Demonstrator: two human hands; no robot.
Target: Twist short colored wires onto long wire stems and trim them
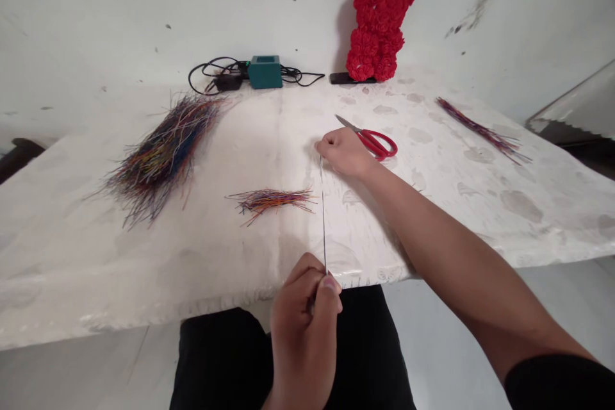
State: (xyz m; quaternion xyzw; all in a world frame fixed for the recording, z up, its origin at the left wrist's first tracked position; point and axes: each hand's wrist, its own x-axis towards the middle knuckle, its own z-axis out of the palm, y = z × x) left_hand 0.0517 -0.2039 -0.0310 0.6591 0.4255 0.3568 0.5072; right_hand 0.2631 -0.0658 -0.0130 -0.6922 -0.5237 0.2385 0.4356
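Observation:
A thin grey wire [323, 218] runs taut between my two hands, above the white-covered table [250, 141]. My left hand [307, 320], at the table's front edge, pinches its near end between thumb and forefinger. Farther out, my right hand [344, 150] is closed around the far end. Red-handled scissors [379, 142] lie just beyond my right hand, which partly covers them. To the left of the wire rests a small bunch of short coloured wires [273, 200], mostly orange and purple.
A large heap of multicoloured wires [166, 157] lies at the left. At the right is a slim wire bundle [480, 129]. Along the wall stand a teal box [265, 72] with black cables and a red rose figure [382, 19] beside a black flat object [340, 78].

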